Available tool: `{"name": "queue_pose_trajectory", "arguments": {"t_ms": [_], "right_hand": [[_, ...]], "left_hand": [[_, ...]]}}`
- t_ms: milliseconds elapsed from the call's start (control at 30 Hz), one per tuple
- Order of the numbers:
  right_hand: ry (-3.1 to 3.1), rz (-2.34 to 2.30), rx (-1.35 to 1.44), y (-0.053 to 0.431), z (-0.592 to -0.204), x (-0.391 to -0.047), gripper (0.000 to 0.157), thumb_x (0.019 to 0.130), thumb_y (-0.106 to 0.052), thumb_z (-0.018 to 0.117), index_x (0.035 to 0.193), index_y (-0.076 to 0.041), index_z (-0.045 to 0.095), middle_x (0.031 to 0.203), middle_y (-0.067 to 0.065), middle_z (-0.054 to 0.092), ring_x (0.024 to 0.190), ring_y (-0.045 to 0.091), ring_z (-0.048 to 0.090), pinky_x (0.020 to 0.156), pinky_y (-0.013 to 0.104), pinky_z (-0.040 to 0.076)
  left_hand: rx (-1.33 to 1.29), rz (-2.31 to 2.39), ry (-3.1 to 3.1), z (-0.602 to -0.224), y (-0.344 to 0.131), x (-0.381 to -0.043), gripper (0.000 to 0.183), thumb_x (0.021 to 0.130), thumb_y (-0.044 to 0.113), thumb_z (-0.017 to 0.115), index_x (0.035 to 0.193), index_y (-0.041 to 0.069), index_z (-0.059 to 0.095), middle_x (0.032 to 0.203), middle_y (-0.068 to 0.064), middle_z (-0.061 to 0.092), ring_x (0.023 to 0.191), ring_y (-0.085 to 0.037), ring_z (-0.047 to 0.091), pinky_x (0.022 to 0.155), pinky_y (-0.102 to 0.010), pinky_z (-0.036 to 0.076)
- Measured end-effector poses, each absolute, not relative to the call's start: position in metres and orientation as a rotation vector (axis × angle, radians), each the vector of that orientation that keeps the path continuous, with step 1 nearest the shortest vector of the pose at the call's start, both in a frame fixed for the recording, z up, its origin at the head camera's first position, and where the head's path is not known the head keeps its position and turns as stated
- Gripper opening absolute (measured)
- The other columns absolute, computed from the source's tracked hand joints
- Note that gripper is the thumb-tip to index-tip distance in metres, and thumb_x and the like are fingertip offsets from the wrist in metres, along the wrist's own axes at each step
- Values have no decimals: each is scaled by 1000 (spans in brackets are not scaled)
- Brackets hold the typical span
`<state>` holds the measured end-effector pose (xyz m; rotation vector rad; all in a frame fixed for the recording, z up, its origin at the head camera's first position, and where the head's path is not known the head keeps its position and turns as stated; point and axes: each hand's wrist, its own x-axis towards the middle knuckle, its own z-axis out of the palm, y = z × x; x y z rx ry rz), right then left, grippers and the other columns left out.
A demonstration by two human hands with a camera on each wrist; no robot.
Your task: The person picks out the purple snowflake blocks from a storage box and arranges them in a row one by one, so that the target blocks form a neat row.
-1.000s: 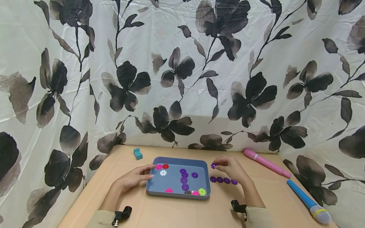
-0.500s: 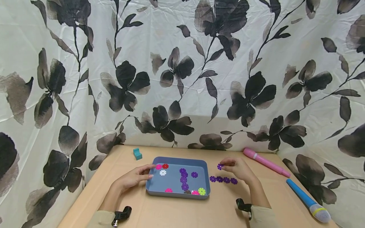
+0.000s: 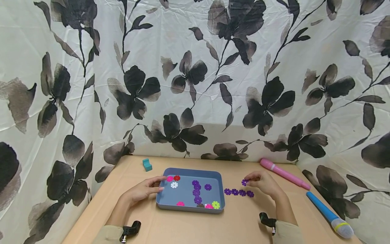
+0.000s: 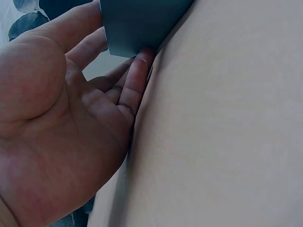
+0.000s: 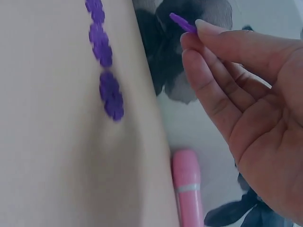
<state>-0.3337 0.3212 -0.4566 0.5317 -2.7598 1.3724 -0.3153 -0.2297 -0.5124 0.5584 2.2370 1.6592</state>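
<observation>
head view: to the right of the tray [image 3: 173, 196], the right hand [image 3: 264, 183] pinches one purple flower piece [image 3: 244, 183] by its edge, probably so that most of its petals stick out free; in the right wrist view the thumb and fingers [image 5: 195, 66] are closed on it, and it is raised off the table [image 3: 234, 222], apart from the row of purple pieces [image 3: 235, 192]. that row of four runs rightward from just beside the tray's right wall, side by side, perhaps to hold them in one line; whether they are locked together i cannot tell. at the tray's left wall, the left hand [image 3: 141, 190] grips the rim, likely to steady it. inside the tray, loose purple pieces [image 3: 196, 192] lie mostly in a line right of its middle, while a white piece [image 3: 174, 185] and a red piece [image 3: 177, 178] sit towards its far left corner. well right of the tray, a pink microphone [image 3: 284, 174] and a blue microphone [image 3: 326, 211] seem placed to leave the hands room.
</observation>
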Motion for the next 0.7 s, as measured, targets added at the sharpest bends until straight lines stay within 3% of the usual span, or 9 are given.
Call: {"name": "queue_pose_trajectory", "arguments": {"t_ms": [433,700], "right_hand": [[-2781,1409,462,361,-463,-324,26,92,-5,76,116,3,75,112,20,75,96,17,69,79,21,57],[-2849,1337,399,374,-467,-319,26,91,-13,80,113,-1,77,108,13,79,97,10,68,84,20,54]], "left_hand": [[546,1633,2263,-511,-229,-315,62,103,28,66,157,7,44,168,-20,31,157,-42,25,127,-57,22],[514,1660,2235,-514,-228,-315,63,102,29,68,157,10,46,169,-19,29,158,-40,22,128,-57,19]]}}
